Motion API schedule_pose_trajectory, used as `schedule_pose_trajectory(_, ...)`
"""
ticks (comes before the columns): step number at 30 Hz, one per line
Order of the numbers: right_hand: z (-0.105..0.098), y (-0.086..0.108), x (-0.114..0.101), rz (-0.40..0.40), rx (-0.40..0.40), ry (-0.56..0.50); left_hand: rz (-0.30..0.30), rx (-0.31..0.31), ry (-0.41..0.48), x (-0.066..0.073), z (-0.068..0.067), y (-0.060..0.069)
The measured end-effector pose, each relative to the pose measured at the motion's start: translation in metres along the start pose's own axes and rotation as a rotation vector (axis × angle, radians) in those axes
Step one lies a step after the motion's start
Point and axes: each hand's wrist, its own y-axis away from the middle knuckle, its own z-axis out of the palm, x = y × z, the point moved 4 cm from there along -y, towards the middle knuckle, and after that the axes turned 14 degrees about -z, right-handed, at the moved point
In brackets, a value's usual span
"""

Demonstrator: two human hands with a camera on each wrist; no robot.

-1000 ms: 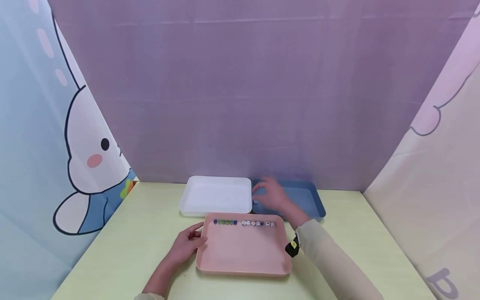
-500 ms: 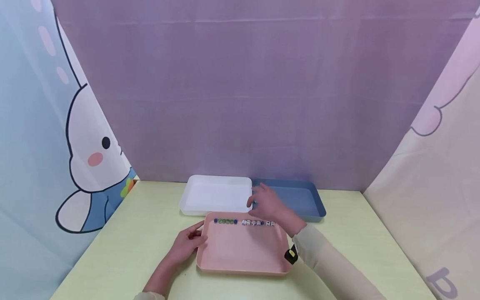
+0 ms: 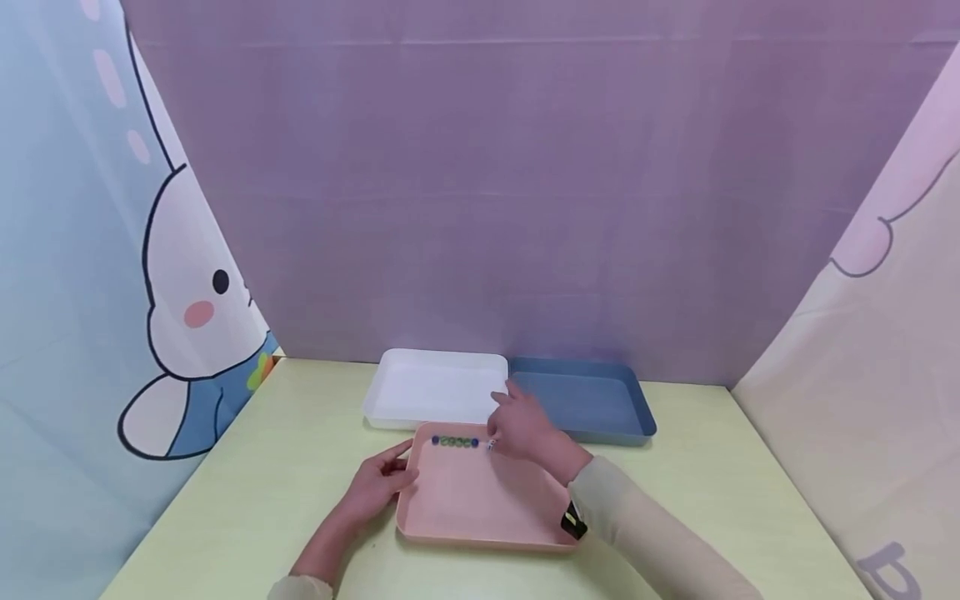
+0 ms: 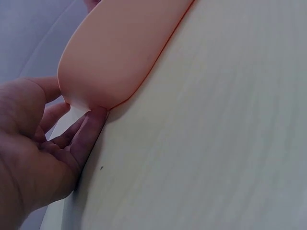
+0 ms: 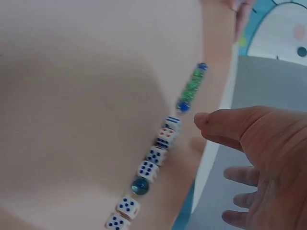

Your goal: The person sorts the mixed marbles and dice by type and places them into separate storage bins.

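While the left hand (image 3: 375,483) grasps the left side of the pink tray (image 3: 480,508), thumb at the rim and other fingers by the outer wall, pale tabletop (image 3: 247,475) stretches out to its left and along the tray's near edge. Right of that grip spreads the tray's broad floor. At the far edge reaches the right hand (image 3: 521,429), its grip released: thumb and forefinger stretch close together toward the row, the other fingers spread apart. Whether a fingertip touches anything I cannot tell. Just beside those tips lie white dice (image 5: 147,170), six in line, with a dark marble (image 5: 140,186) among them; to the tips' left, green marbles (image 5: 192,88) sit between two blue marbles (image 5: 183,106). Past the right hand, the white tray (image 3: 435,387) stands ahead on the left, the blue tray (image 3: 592,400) on the right, then a purple cloth (image 3: 480,208).
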Motion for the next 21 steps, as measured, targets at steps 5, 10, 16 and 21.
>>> schedule_pose_trajectory(5, 0.008, -0.005, -0.004, 0.016, -0.076, 0.089, 0.004, -0.032, 0.001, 0.002, 0.0, 0.002)
schedule_pose_trajectory(10, 0.013, -0.007, -0.005, 0.054, -0.144, 0.139, -0.003, -0.053, -0.024, 0.007, 0.002, 0.005)
schedule_pose_trajectory(16, 0.018, -0.009, -0.004, 0.098, -0.181, 0.185, 0.009, -0.079, -0.049, 0.008, 0.004, 0.006)
schedule_pose_trajectory(21, 0.022, -0.013, -0.005, 0.104, -0.166, 0.137, -0.002, -0.14, -0.035, 0.007, 0.0, 0.005)
